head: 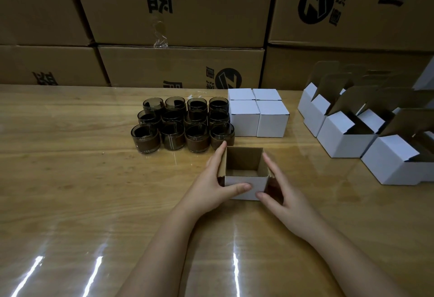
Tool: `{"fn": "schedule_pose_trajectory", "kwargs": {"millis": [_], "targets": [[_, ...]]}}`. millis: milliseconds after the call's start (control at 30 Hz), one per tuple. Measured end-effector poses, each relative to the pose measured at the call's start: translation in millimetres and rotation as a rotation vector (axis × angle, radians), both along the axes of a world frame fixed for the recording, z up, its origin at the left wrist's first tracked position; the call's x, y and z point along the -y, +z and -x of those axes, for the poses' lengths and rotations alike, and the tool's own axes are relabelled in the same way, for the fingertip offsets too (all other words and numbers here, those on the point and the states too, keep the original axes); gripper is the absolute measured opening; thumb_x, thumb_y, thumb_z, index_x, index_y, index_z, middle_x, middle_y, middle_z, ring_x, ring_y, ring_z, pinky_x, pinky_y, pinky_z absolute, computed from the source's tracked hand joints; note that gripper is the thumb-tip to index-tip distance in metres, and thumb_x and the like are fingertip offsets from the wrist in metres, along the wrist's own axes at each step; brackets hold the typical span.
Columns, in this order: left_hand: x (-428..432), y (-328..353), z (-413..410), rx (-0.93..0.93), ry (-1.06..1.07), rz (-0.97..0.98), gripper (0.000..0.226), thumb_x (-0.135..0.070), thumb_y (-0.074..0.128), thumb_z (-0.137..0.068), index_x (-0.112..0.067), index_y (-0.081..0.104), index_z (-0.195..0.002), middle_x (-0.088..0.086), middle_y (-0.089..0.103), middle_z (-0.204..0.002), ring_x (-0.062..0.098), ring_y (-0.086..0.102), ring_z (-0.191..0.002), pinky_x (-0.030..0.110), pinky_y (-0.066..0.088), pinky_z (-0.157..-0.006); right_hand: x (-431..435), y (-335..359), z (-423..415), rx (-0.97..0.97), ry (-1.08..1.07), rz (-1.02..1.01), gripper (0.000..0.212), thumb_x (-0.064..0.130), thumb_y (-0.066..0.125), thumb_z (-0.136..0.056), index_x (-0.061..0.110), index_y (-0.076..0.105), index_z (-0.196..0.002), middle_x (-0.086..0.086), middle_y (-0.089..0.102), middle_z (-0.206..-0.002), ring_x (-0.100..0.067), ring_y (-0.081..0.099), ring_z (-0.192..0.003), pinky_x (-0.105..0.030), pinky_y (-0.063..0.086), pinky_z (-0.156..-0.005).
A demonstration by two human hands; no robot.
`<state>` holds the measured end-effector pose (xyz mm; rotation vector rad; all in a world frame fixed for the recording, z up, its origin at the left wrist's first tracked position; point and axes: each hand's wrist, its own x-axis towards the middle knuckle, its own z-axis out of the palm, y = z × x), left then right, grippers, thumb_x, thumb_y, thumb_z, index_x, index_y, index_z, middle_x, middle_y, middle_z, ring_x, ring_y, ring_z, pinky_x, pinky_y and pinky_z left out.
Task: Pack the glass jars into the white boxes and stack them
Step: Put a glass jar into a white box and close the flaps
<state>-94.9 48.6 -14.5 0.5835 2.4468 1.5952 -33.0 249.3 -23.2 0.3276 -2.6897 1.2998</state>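
Note:
An open white box (244, 182) with a brown inside stands on the wooden table (70, 179) in front of me, empty. My left hand (211, 182) holds its left side, thumb across the front face and fingers along the side wall. My right hand (281, 188) holds the right side the same way. Several dark glass jars (183, 124) stand in rows just behind and to the left of the box. Closed white boxes (258, 113) sit in a block right of the jars.
Several open white boxes (347, 141) with raised flaps stand at the right of the table. Large brown cartons (178, 10) are stacked like a wall along the table's far edge. The glossy tabletop stretches bare at the left and near me.

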Motion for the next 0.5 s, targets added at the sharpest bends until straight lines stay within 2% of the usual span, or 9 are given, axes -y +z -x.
{"fn": "schedule_pose_trajectory", "kwargs": {"millis": [67,133,200,267,300,367,433,500], "targets": [[3,4,-1,0.033,0.009,-0.035,0.098,-0.075,0.067,-0.062,-0.055,0.016,-0.143,-0.024,0.025,-0.147,-0.002,0.030,-0.131,0.023,0.035,-0.103,0,0,1,0.011,0.001,0.013,0.081,0.031,0.061,-0.091,0.068,0.005,-0.137,0.053,0.009,-0.135,0.012,0.023,-0.135,-0.021,0.027,-0.109],[4,9,-2,0.086,0.066,-0.176,0.075,-0.071,0.060,-0.072,-0.046,0.037,-0.139,-0.020,0.038,-0.143,0.000,0.041,-0.126,0.024,0.041,-0.099,0,0,0,0.013,-0.016,0.020,0.082,0.032,0.061,-0.091,0.070,0.004,-0.135,0.056,0.010,-0.132,0.010,0.027,-0.133,-0.019,0.028,-0.107],[4,14,0,0.082,0.206,-0.347,0.048,-0.059,0.054,-0.080,-0.034,0.060,-0.120,-0.016,0.062,-0.121,0.000,0.057,-0.111,0.025,0.049,-0.091,0,0,0,0.011,-0.034,0.034,0.084,0.033,0.062,-0.090,0.071,0.003,-0.134,0.046,0.018,-0.141,0.008,0.031,-0.132,-0.020,0.030,-0.108],[6,21,5,-0.002,0.371,-0.397,0.021,-0.041,0.054,-0.090,-0.030,0.068,-0.101,-0.018,0.069,-0.100,-0.006,0.061,-0.095,0.014,0.047,-0.078,-1,0,0,0.012,-0.051,0.050,0.086,0.032,0.064,-0.089,0.070,0.002,-0.135,0.032,0.024,-0.148,0.002,0.034,-0.134,-0.022,0.033,-0.108],[7,23,9,-0.042,0.432,-0.367,0.014,-0.033,0.054,-0.094,-0.031,0.067,-0.095,-0.018,0.070,-0.094,-0.007,0.061,-0.091,0.010,0.044,-0.073,-1,0,0,0.010,-0.051,0.049,0.087,0.032,0.065,-0.089,0.070,0.002,-0.135,0.034,0.022,-0.147,0.000,0.034,-0.134,-0.021,0.033,-0.107],[8,28,20,-0.089,0.471,-0.233,0.014,-0.024,0.055,-0.095,-0.034,0.064,-0.090,-0.017,0.068,-0.090,-0.004,0.061,-0.091,0.010,0.042,-0.071,-1,-1,1,0.005,-0.039,0.038,0.087,0.032,0.065,-0.088,0.069,0.003,-0.136,0.045,0.015,-0.140,-0.002,0.034,-0.135,-0.020,0.033,-0.105],[6,31,32,-0.131,0.439,-0.039,0.015,-0.022,0.055,-0.095,-0.034,0.063,-0.099,-0.018,0.064,-0.100,0.000,0.059,-0.096,0.014,0.044,-0.075,-1,-1,1,0.009,-0.038,0.027,0.088,0.032,0.066,-0.087,0.070,0.002,-0.135,0.049,0.012,-0.135,-0.002,0.035,-0.134,-0.018,0.034,-0.104],[5,34,47,-0.245,0.414,0.188,0.022,-0.022,0.055,-0.095,-0.027,0.064,-0.115,-0.011,0.062,-0.115,0.007,0.058,-0.104,0.020,0.045,-0.084,-1,-1,1,0.012,-0.041,0.032,0.089,0.032,0.067,-0.087,0.069,0.003,-0.136,0.050,0.011,-0.136,-0.001,0.036,-0.133,-0.017,0.036,-0.103]]}}
